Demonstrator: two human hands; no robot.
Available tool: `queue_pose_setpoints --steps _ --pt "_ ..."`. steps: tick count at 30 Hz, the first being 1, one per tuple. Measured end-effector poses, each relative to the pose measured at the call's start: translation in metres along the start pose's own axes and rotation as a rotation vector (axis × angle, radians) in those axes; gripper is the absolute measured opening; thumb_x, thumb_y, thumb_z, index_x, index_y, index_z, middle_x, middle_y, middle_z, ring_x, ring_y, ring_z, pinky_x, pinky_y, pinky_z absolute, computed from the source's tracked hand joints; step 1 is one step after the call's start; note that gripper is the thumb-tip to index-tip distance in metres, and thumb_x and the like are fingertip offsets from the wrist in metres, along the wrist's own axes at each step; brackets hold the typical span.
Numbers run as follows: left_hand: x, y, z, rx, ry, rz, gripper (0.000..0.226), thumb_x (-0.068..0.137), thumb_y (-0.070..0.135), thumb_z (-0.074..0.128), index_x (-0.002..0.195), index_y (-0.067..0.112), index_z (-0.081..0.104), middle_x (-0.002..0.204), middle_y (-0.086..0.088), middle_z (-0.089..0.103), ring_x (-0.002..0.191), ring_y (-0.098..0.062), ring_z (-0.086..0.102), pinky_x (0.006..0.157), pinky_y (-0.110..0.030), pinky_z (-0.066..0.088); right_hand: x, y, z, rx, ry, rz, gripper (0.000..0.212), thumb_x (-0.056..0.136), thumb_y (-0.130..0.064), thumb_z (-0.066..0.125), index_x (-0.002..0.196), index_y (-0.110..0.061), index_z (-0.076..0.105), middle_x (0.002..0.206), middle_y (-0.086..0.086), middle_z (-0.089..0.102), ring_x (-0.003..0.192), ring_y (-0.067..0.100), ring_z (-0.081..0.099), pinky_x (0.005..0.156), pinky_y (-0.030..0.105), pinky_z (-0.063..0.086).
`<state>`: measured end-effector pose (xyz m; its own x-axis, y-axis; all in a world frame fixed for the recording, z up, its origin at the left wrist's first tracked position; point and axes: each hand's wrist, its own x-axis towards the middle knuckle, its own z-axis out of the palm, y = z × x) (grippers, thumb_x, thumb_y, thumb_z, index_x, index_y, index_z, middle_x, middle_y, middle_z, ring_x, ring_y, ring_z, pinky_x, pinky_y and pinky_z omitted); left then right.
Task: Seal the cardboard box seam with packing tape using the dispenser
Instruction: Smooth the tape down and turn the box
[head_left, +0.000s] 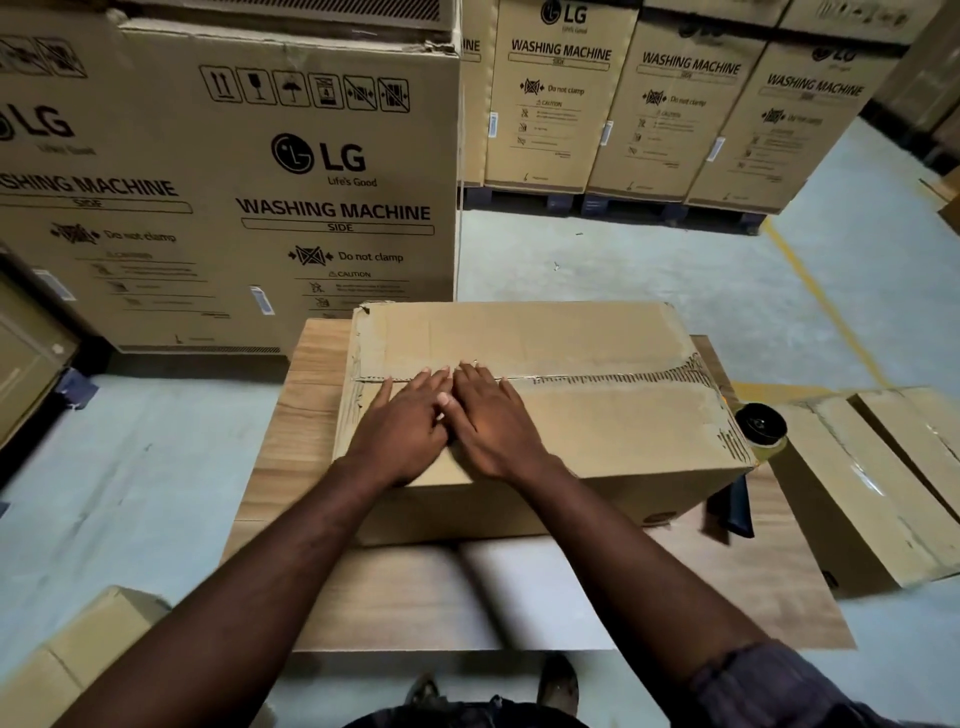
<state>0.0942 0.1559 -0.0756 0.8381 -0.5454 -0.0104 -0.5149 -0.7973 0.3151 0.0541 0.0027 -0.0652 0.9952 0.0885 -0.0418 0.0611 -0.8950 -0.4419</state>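
A brown cardboard box (597, 415) lies on a low wooden table (311, 415). Its top flaps are closed, and the seam (597, 379) runs left to right across the middle of the top. My left hand (405, 426) and my right hand (493, 415) rest flat, side by side, on the near flap with the fingertips at the seam, left of its middle. Neither hand holds anything. The tape dispenser (761, 428), with a dark roll and a dark handle, stands against the box's right end, apart from both hands.
Tall washing machine cartons (234, 182) stand behind the table on the left, and more (675, 104) on pallets farther back. Smaller boxes (883, 483) lie on the floor to the right, another (78, 649) at the near left. A white sheet (530, 592) covers the table's front.
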Motion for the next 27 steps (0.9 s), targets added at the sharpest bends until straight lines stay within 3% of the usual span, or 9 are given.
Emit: queue_pose_setpoints --steps 6,11,13,16,19,21,23,25,27 --pt "-0.032 -0.058 -0.020 -0.048 0.132 -0.063 0.047 0.101 0.036 0.044 0.147 0.031 0.044 0.154 0.018 0.036 0.144 -0.002 0.029 0.120 -0.042 0.020 -0.014 0.032 -0.007 -0.105 0.078 0.057 0.056 0.103 -0.049 0.022 0.153 -0.027 0.035 0.163 -0.010 0.026 0.152 0.012 0.018 0.121 0.054 0.012" --pt "-0.027 -0.062 -0.022 -0.229 0.312 -0.136 0.040 0.093 0.023 0.060 0.132 0.018 0.062 0.141 0.001 0.057 0.134 -0.017 0.049 0.111 -0.031 0.037 0.001 0.000 -0.001 -0.177 0.243 0.151 0.049 0.096 -0.044 0.032 0.117 -0.016 0.065 0.130 0.009 0.060 0.126 0.030 0.051 0.109 0.050 0.032" --pt "-0.019 -0.056 -0.021 -0.259 0.310 -0.149 0.048 0.091 0.021 0.061 0.138 0.015 0.057 0.149 -0.002 0.049 0.139 -0.021 0.041 0.114 -0.031 0.031 0.015 -0.030 0.007 -0.066 0.221 0.037 0.049 0.098 -0.042 0.037 0.128 -0.011 0.061 0.138 0.014 0.057 0.129 0.030 0.050 0.112 0.047 0.031" --pt "-0.020 -0.060 -0.015 -0.369 0.214 -0.202 0.064 0.087 0.006 0.060 0.148 0.012 0.043 0.157 -0.004 0.036 0.147 -0.017 0.028 0.119 -0.025 0.019 0.026 -0.063 0.020 0.065 0.014 -0.161 0.060 0.103 -0.047 0.033 0.149 -0.009 0.039 0.153 0.013 0.043 0.143 0.028 0.035 0.118 0.048 0.025" --pt "-0.027 -0.064 -0.014 -0.485 0.254 -0.206 0.069 0.084 -0.001 0.059 0.150 0.013 0.040 0.157 -0.003 0.036 0.145 -0.011 0.029 0.117 -0.017 0.017 0.025 -0.065 0.032 0.003 -0.074 -0.174 0.067 0.103 -0.053 0.022 0.156 -0.012 0.023 0.163 0.007 0.026 0.152 0.022 0.017 0.123 0.048 0.015" --pt "-0.028 -0.066 -0.013 -0.550 0.286 -0.214 0.074 0.084 0.004 0.065 0.151 0.015 0.037 0.157 0.001 0.033 0.145 -0.008 0.028 0.117 -0.018 0.020 0.023 -0.058 0.030 0.002 -0.055 -0.167 0.062 0.104 -0.051 0.024 0.155 -0.015 0.027 0.164 0.002 0.025 0.153 0.018 0.016 0.123 0.046 0.014" --pt "-0.029 -0.069 -0.009 -0.603 0.287 -0.288 0.082 0.084 0.022 0.074 0.154 0.019 0.032 0.156 0.009 0.030 0.141 -0.006 0.034 0.115 -0.022 0.027 0.021 -0.053 0.024 0.019 0.010 -0.136 0.052 0.104 -0.047 0.029 0.146 -0.019 0.043 0.158 -0.001 0.038 0.149 0.017 0.027 0.119 0.048 0.018" --pt "-0.031 -0.071 -0.008 -0.704 0.228 -0.420 0.090 0.077 0.046 0.076 0.153 0.027 0.031 0.149 0.013 0.045 0.129 -0.006 0.050 0.109 -0.028 0.041 0.021 -0.046 0.019 0.028 0.125 -0.042 0.040 0.102 -0.043 0.033 0.128 -0.022 0.056 0.142 0.000 0.056 0.136 0.020 0.045 0.115 0.051 0.026" --pt "-0.033 -0.077 -0.003 -0.807 0.170 -0.473 0.087 0.072 0.058 0.071 0.148 0.038 0.035 0.133 0.017 0.061 0.116 -0.007 0.061 0.102 -0.034 0.048 0.022 -0.042 0.019 -0.015 0.209 0.080 0.035 0.099 -0.040 0.036 0.119 -0.019 0.056 0.128 0.002 0.061 0.125 0.023 0.051 0.110 0.052 0.032"
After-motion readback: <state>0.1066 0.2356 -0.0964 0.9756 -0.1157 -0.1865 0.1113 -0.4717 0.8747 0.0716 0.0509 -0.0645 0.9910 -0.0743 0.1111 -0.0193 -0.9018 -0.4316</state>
